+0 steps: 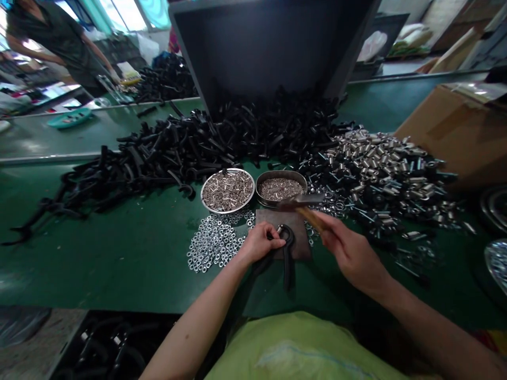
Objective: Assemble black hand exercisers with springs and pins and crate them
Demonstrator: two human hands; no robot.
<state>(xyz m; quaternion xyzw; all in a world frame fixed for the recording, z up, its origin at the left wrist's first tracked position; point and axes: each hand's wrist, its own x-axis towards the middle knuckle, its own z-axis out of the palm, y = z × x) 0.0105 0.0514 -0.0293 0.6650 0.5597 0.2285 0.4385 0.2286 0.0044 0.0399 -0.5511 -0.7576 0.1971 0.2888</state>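
Observation:
My left hand (pixel 262 243) pinches at the curved end of a black clamp-like part (pixel 289 258), where a small metal piece shows at its tip. The part lies on a flat, dark metal plate (pixel 303 237) on the green table. In my right hand (pixel 352 253) is a hammer (pixel 311 214), gripped by its wooden handle, with its blurred head raised above the plate. Just behind are a round dish (pixel 204 198) of small metal pins and an oval tin (pixel 259 195) of tiny metal pieces. Loose nuts (pixel 216 243) lie left of the plate.
Black curved parts (pixel 158 153) form a long heap, spilling from a large dark bin (pixel 273 47). Metal sleeves and bolts (pixel 380 158) pile up at right, beside a cardboard box (pixel 455 132). Another person (pixel 55 42) stands at far left. A crate of black parts (pixel 106 348) is below.

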